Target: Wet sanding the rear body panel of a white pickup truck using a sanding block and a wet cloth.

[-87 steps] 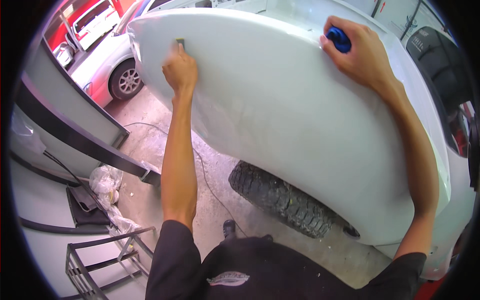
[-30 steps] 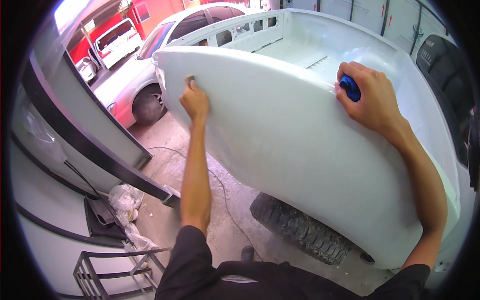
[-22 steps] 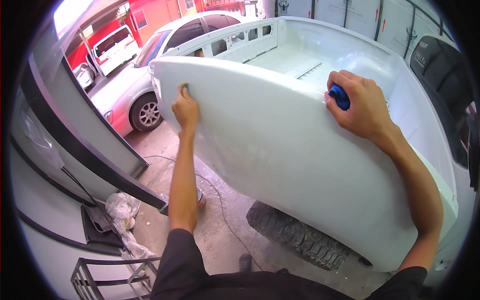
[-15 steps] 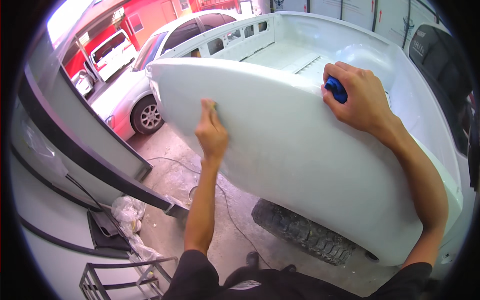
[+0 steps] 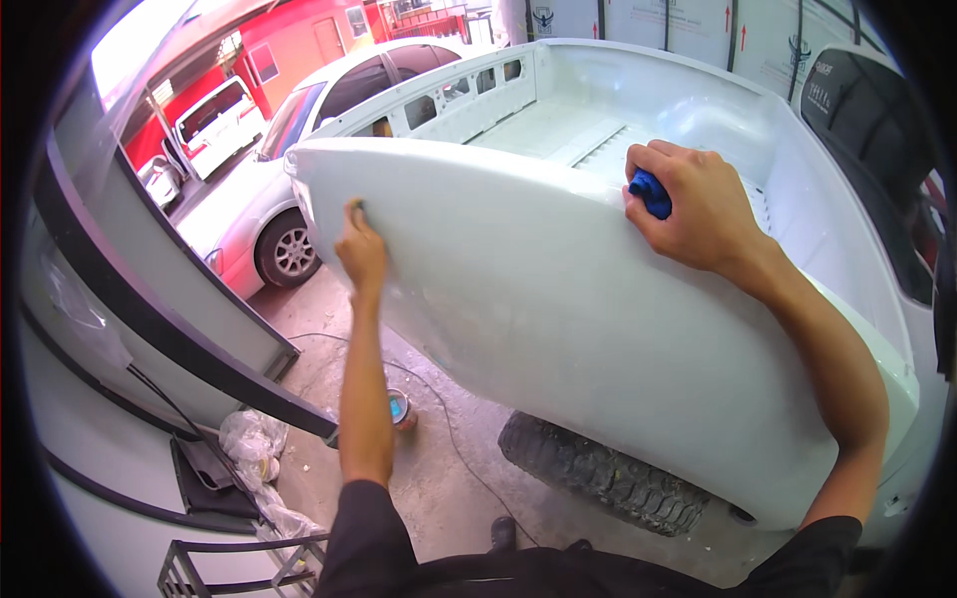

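A white pickup bed side panel stretches across in front of me, smooth and pale. My left hand presses against it toward its far left end, fingers closed around a small object whose edge barely shows at the fingertips. At the panel's top edge is my right hand, closed around a crumpled blue cloth. Part of the cloth sticks out between thumb and fingers; the rest is hidden in the palm.
Beyond the panel lies the open truck bed. Below is a knobby tire. An open can and a cable are on the floor. A dark-framed partition stands left, a silver car behind.
My left hand has slid left along the panel toward its far end. The right hand still grips the blue cloth at the top edge. The can has come into fuller view.
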Demonstrator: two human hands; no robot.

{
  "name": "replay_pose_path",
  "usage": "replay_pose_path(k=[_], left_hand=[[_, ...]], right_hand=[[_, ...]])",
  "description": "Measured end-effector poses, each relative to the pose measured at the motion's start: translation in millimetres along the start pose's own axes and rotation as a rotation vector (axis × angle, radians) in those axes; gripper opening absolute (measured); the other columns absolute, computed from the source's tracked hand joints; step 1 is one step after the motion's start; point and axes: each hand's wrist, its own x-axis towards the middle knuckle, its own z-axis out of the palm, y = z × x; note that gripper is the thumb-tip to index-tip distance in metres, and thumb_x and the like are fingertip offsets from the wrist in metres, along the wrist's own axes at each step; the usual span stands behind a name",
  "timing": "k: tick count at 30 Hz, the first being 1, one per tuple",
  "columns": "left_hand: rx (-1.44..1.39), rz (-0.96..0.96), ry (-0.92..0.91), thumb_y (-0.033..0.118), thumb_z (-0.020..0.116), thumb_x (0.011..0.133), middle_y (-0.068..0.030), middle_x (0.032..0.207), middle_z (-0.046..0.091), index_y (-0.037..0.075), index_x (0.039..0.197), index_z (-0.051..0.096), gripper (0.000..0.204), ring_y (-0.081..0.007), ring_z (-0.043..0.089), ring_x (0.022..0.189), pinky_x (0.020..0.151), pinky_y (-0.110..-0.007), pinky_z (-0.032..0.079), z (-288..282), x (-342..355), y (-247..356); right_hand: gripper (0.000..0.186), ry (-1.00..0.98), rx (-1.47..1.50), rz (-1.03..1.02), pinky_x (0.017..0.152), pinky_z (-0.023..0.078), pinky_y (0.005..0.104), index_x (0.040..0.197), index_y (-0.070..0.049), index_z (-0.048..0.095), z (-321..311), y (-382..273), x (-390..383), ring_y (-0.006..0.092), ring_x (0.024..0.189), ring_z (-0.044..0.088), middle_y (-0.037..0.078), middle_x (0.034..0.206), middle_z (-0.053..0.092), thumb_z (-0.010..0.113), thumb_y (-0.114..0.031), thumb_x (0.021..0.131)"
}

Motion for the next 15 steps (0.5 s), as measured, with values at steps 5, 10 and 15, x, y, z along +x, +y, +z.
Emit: replay_pose_path(k=[5,10,15], left_hand=[[0.057,0.052,0.034,0.017,0.048,0.106,-0.0299,0.098,0.071,-0.005,0.122,0.068,0.034,-0.0444,0.071,0.089,0.077,-0.049,0.054,-3,2,-4],[-0.204,0.463,0.257,0.013,0.048,0.106,-0.0275,0.103,0.072,-0.002,0.126,0.067,0.032,-0.0424,0.072,0.093,0.077,-0.047,0.056,10,-65,26],[0.264,-0.057,0.060,0.018,0.044,0.106,-0.0276,0.090,0.073,-0.007,0.119,0.068,0.036,-0.0465,0.071,0.083,0.072,-0.049,0.055,-18,47,-32]], right_hand=[[0.019,-0.036,0.008,0.051,0.067,0.053,0.0462,0.092,-0.006,0.064,-6,-6,2,0.0358,0.074,0.067,0.013,0.085,0.067,0.069,-0.022,0.082],[0.018,-0.033,0.013,0.044,0.067,0.053,0.0459,0.092,-0.007,0.065,-4,-1,-4,0.0364,0.074,0.066,0.013,0.085,0.068,0.069,-0.021,0.082],[0.017,-0.009,0.067,0.008,0.066,0.053,0.0453,0.090,-0.006,0.065,-6,-16,6,0.0368,0.073,0.066,0.013,0.085,0.067,0.069,-0.020,0.082]])
